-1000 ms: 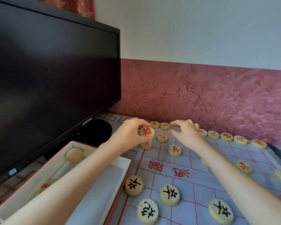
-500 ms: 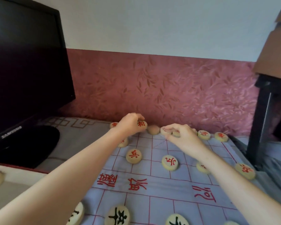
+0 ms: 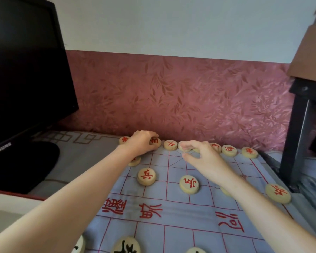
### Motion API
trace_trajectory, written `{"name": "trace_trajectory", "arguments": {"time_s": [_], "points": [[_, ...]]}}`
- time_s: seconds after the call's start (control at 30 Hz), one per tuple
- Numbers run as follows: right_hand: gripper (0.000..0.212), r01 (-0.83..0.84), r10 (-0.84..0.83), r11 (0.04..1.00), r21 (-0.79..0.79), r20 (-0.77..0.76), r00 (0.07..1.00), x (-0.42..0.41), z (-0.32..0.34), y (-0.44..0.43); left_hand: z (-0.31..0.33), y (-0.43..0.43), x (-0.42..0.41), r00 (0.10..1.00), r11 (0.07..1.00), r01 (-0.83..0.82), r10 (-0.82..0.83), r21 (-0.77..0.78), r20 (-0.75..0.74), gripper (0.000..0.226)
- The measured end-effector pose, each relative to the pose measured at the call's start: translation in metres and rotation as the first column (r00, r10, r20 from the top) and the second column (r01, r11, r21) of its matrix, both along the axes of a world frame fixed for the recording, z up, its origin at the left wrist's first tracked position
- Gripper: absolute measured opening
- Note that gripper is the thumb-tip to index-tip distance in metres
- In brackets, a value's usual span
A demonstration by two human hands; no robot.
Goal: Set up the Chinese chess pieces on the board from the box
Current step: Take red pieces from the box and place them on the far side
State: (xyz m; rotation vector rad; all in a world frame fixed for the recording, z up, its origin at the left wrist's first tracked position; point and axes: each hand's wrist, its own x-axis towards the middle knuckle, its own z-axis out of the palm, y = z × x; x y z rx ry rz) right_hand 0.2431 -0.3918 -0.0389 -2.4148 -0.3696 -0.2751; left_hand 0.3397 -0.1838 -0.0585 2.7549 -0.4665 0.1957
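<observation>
A cloth chess board [image 3: 171, 220] with red lines lies on the table. My left hand [image 3: 142, 144] grips a round wooden piece with a red character [image 3: 155, 142] at the board's far row, second place from the left. My right hand [image 3: 202, 157] hovers over the middle of that row, its fingertips pinching another pale piece [image 3: 183, 145]. Red pieces line the far row [image 3: 229, 150]. Two red soldiers [image 3: 146, 176] [image 3: 189, 183] sit nearer me. Black pieces [image 3: 126, 245] show at the bottom edge.
A black monitor [image 3: 26, 70] with its stand [image 3: 24, 167] stands at the left. The box rim [image 3: 7, 201] shows at the lower left. A dark frame [image 3: 295, 136] rises at the right edge. A patterned red wall runs right behind the far row.
The view has swung right and closer; the box has nearly left the frame. My left hand carried its red piece from mid-air down onto the far row. My right hand stays over the middle.
</observation>
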Motion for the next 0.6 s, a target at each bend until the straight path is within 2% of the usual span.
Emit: {"name": "trace_trajectory", "arguments": {"time_s": [0.07, 0.23, 0.37, 0.47, 0.6], "points": [[0.027, 0.003, -0.003, 1.0, -0.008, -0.008, 1.0, -0.003, -0.001, 0.003, 0.002, 0.003, -0.006, 1.0, 0.999, 0.005, -0.003, -0.049, 0.024, 0.047], [0.031, -0.078, 0.078, 0.997, -0.001, -0.034, 0.996, -0.018, 0.006, 0.03, 0.02, 0.023, -0.043, 0.989, 0.976, 0.01, 0.022, -0.217, 0.145, 0.025], [0.031, -0.154, 0.154, 0.988, 0.008, -0.06, 0.986, -0.037, 0.017, 0.063, 0.047, 0.053, -0.095, 0.981, 0.911, -0.014, 0.092, -0.411, 0.171, 0.023], [0.032, -0.211, 0.207, 0.977, -0.025, -0.102, 0.973, -0.055, 0.025, 0.088, 0.058, 0.081, -0.144, 0.981, 0.895, -0.038, 0.118, -0.445, 0.153, 0.019], [0.033, -0.311, 0.306, 0.95, -0.037, -0.114, 0.945, -0.082, 0.031, 0.132, 0.057, 0.129, -0.212, 0.957, 0.884, -0.152, 0.243, -0.442, 0.157, 0.016]]}}
